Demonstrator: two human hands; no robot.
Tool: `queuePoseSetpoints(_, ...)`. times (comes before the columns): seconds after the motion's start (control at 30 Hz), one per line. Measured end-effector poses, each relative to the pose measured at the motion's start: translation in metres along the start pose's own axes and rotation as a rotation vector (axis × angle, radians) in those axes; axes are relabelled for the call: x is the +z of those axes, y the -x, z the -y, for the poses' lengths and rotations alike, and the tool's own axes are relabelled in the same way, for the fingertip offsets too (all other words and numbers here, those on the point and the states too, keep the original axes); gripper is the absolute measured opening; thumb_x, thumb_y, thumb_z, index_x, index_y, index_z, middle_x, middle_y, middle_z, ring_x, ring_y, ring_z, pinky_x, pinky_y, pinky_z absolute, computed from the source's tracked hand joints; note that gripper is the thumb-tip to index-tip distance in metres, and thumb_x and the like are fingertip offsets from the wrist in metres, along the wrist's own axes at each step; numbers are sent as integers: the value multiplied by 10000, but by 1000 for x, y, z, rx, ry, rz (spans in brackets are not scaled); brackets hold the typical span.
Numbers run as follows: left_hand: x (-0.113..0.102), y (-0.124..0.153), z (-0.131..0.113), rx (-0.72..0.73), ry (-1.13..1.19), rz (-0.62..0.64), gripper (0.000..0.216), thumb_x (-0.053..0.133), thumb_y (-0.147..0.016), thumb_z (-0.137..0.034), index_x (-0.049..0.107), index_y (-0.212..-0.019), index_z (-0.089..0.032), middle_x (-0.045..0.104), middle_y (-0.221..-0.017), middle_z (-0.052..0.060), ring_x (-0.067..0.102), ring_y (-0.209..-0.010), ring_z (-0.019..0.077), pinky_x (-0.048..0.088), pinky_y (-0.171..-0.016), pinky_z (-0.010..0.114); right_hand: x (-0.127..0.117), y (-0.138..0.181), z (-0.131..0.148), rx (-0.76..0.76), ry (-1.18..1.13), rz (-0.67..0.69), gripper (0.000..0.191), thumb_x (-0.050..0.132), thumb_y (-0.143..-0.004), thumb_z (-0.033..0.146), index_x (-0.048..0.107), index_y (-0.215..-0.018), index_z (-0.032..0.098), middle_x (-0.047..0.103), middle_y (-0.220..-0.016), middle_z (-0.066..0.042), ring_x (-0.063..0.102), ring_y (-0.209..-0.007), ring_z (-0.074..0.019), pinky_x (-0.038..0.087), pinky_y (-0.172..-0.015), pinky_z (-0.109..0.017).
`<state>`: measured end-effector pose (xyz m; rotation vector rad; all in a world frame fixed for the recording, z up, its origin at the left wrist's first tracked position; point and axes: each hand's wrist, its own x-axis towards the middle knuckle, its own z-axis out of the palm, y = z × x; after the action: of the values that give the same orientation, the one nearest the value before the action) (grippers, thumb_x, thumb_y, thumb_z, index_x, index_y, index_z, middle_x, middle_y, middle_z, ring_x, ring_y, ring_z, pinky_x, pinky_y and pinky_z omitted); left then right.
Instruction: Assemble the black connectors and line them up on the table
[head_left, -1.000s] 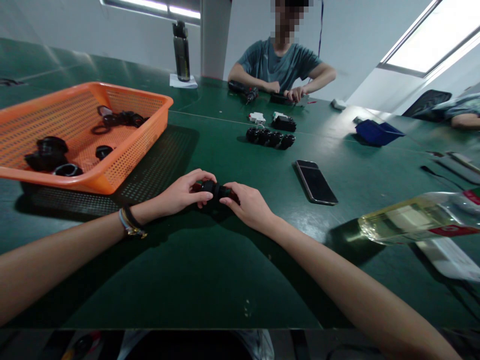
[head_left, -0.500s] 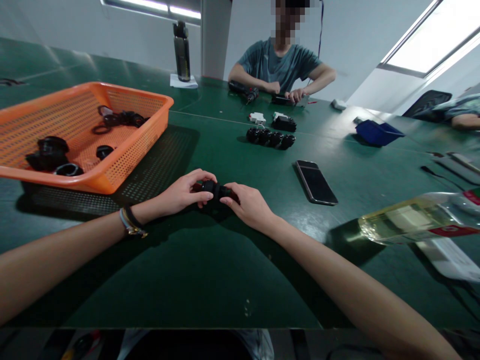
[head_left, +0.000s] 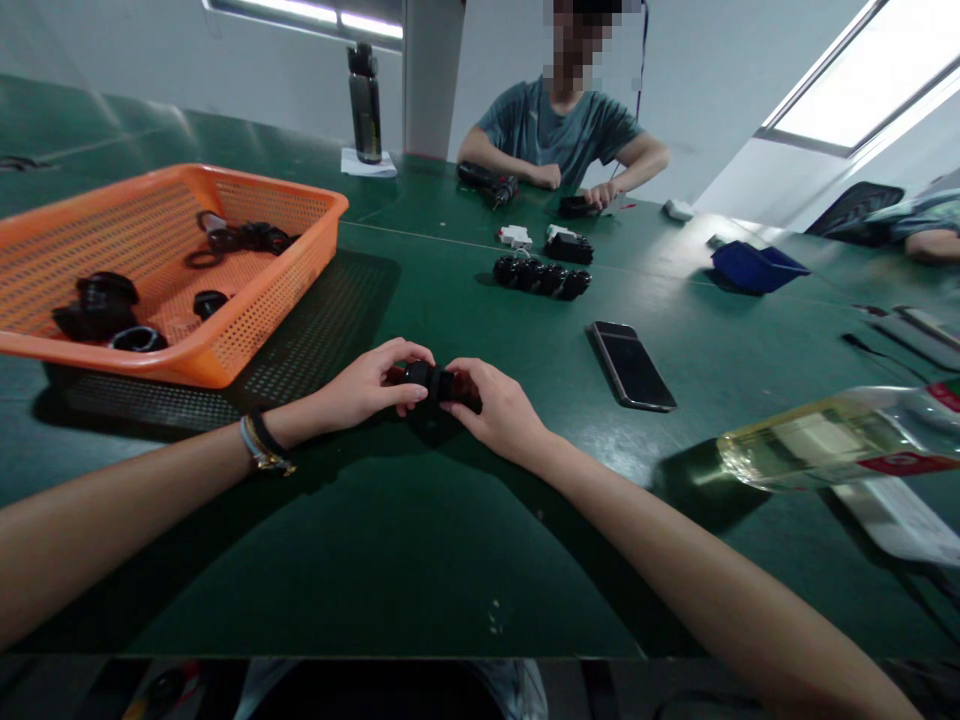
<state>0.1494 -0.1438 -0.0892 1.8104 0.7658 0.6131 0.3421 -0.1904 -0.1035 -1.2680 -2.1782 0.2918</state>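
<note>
Green tabletop [head_left: 420, 560] below, left fingers [head_left: 407, 349] grip a black part [head_left: 433, 380], right fingers [head_left: 468, 367] pinching its end.

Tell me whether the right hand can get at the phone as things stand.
Probably yes: the phone lies on the table to the right of the right hand, with nothing visible between them. That hand is at the small black part, so it may need to let go first.

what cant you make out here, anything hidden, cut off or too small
In the head view:
- Black part's left end: behind the left hand's fingers
- Right hand's grip: too dark, small
- Orange basket's left end: cut by left edge
- Clear bottle's right end: cut by right edge
</note>
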Motion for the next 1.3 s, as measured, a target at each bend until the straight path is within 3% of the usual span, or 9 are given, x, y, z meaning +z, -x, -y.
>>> queuePoseSetpoints(1.3, 1, 0, -4, -18, 6, -4, 303, 585, -701, -324, 488, -945, -171, 439, -921, 3, 541, -607, 64, 507, -504, 193, -4, -2, 4, 45, 53, 44, 255, 579, -781, 252, 521, -1006, 148, 599, -812, -42, 548, -735, -149, 442, -680, -298)
